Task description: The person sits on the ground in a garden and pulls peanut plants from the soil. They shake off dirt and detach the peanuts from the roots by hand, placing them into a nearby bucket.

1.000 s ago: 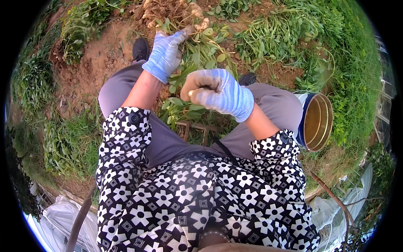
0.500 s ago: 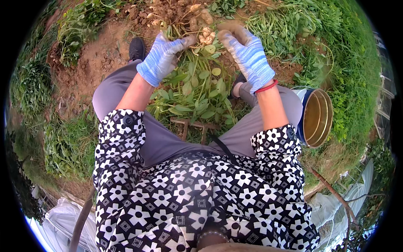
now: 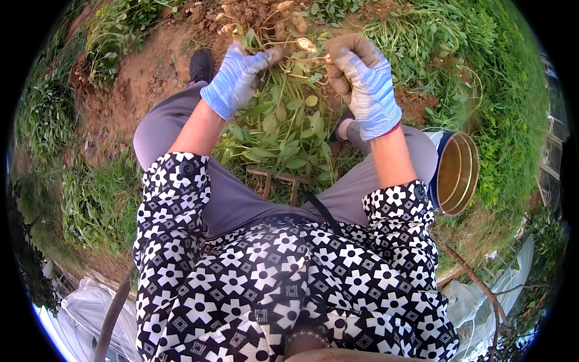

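While the left hand [image 3: 232, 81] grips the leafy plant [image 3: 280, 130] | right hand [image 3: 365, 87], looser a moment ago, now clasps a pod [image 3: 327, 58] at the plant's right | rootlets [image 3: 304, 59] stretch between the hands, pod seemingly still attached

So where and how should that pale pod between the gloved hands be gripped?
Probably by its right end, in a pinch from the side of the right hand: the pale pod is small and elongated, that end looks free, and a thin stalk appears to meet its left end.
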The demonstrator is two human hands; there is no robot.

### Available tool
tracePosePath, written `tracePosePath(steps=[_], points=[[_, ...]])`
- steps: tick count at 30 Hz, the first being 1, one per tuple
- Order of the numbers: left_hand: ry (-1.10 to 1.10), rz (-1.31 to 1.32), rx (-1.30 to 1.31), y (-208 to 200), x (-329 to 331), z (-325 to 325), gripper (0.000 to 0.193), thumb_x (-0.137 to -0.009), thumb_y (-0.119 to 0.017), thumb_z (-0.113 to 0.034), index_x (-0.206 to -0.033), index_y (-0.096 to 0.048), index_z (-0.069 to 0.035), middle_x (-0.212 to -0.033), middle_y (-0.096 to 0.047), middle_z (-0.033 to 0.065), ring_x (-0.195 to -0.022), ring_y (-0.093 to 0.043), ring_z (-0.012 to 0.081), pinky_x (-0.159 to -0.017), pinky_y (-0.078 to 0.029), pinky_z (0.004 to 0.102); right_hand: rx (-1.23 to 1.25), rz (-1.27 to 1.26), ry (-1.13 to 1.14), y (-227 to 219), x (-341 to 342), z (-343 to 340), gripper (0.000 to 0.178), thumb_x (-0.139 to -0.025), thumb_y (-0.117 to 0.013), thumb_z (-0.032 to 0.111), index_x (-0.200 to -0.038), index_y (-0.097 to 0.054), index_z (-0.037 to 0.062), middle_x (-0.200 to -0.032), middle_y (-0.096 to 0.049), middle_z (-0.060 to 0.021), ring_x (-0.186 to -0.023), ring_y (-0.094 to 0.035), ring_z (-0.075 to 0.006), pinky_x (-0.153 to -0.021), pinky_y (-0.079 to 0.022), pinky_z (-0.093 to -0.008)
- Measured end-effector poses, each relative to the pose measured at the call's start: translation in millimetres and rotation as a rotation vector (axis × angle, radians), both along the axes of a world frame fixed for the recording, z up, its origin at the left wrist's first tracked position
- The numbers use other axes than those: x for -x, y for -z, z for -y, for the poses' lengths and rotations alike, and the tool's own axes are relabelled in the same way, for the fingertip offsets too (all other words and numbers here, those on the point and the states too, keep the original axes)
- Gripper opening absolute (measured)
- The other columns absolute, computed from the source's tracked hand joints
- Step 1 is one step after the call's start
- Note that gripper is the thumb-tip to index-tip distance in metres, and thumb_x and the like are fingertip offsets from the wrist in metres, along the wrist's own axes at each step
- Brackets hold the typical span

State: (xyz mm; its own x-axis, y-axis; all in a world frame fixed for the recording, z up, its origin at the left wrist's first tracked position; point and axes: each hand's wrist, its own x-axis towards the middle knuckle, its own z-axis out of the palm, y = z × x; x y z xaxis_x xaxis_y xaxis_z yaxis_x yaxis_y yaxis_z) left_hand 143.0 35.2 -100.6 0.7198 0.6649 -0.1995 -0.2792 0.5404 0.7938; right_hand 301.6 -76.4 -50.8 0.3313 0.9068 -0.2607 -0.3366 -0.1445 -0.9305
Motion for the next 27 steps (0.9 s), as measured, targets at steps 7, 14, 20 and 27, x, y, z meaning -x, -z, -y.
tracePosePath(steps=[7, 14, 20, 27], points=[[0.004, 0.046, -0.083, 9.0, 2.8, -3.6, 0.037, -0.079, -0.065, -0.005, -0.112, -0.05, -0.003, -0.1, -0.061, 0.0055, -0.085, -0.06, 0.012, -0.069, -0.051, 0.0259, 0.002, -0.08, 0.115, -0.8, -3.7, 4.7, 0.008, -0.081, -0.062, 0.016, -0.084, -0.058, 0.0094, -0.061, -0.055, 0.0013, -0.043, -0.045, -0.0019, -0.035, -0.03, -0.0139], [0.014, 0.085, -0.078, 2.3, 0.7, -0.2, 0.035, -0.079, -0.065, -0.006, -0.112, -0.051, -0.003, -0.103, -0.061, 0.0056, -0.089, -0.06, 0.0125, -0.074, -0.05, 0.0252, -0.086, -0.109, 0.209, -3.4, -1.5, 4.4, 0.007, -0.081, -0.062, 0.016, -0.082, -0.059, 0.0094, -0.059, -0.056, 0.0001, -0.042, -0.047, -0.0029, -0.034, -0.033, -0.0151], [0.041, 0.154, -0.077, -1.0, -2.5, 0.5, 0.039, -0.078, -0.066, -0.009, -0.114, -0.05, -0.004, -0.104, -0.061, 0.005, -0.094, -0.058, 0.0134, -0.081, -0.048, 0.026, -0.137, -0.317, 0.202, -10.1, 9.1, 7.6, 0.01, -0.081, -0.063, 0.017, -0.083, -0.059, 0.0079, -0.055, -0.05, 0.0019, -0.039, -0.041, -0.0039, -0.032, -0.028, -0.0159], [-0.004, 0.073, -0.072, 18.9, 14.6, -7.3, 0.052, -0.073, -0.072, -0.018, -0.116, -0.047, 0.0, -0.109, -0.058, 0.0094, -0.103, -0.055, 0.0199, -0.09, -0.044, 0.0327, -0.634, -0.583, 0.107, -32.9, -80.1, 16.9, 0.017, -0.089, -0.05, 0.017, -0.08, -0.053, 0.0029, -0.059, -0.035, 0.0013, -0.043, -0.03, -0.0053, -0.03, -0.02, -0.0176]])
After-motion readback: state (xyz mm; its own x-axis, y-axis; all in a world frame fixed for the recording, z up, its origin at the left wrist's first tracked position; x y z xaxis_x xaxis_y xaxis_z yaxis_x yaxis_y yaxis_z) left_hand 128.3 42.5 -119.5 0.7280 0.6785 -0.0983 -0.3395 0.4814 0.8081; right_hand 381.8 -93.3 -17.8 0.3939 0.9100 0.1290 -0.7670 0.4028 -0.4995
